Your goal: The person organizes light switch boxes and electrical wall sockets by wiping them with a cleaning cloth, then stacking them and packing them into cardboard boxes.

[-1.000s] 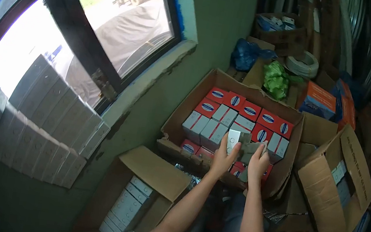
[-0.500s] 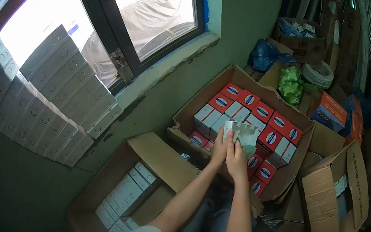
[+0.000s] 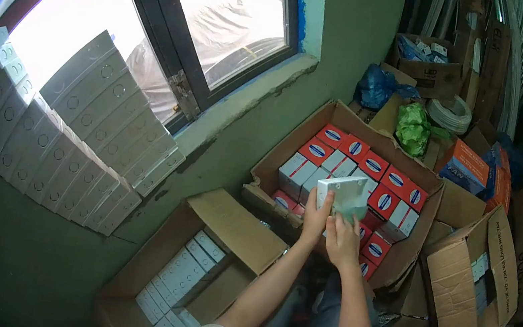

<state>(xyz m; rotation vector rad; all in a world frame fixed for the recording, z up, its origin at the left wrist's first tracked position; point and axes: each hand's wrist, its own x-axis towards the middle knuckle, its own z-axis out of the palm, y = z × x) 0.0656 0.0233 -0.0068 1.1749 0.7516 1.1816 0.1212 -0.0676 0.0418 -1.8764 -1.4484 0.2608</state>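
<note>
My left hand (image 3: 317, 219) grips a white plastic electrical box (image 3: 342, 190) by its near left side, thumb up along the wall. The box is tilted above a carton of red-and-grey packages. Just below it, my right hand (image 3: 343, 239) has its fingers curled at the lower edge, around a soft pale green piece (image 3: 357, 213) that looks like a cloth. Its exact kind is partly hidden by the fingers. Similar white boxes (image 3: 179, 276) sit in rows in an open carton at lower left.
The open carton (image 3: 277, 216) of red packages stands ahead. Stacked white boxes (image 3: 61, 147) lean by the window (image 3: 173, 76). At right are a torn carton (image 3: 461, 295), a green bag (image 3: 412, 128), a blue bag (image 3: 375, 88), a fan box (image 3: 466, 166) and coiled tubing (image 3: 450, 114).
The white box has turned so its outer face shows more. My right hand has moved lower and right, apart from my left hand. The view has shifted slightly.
</note>
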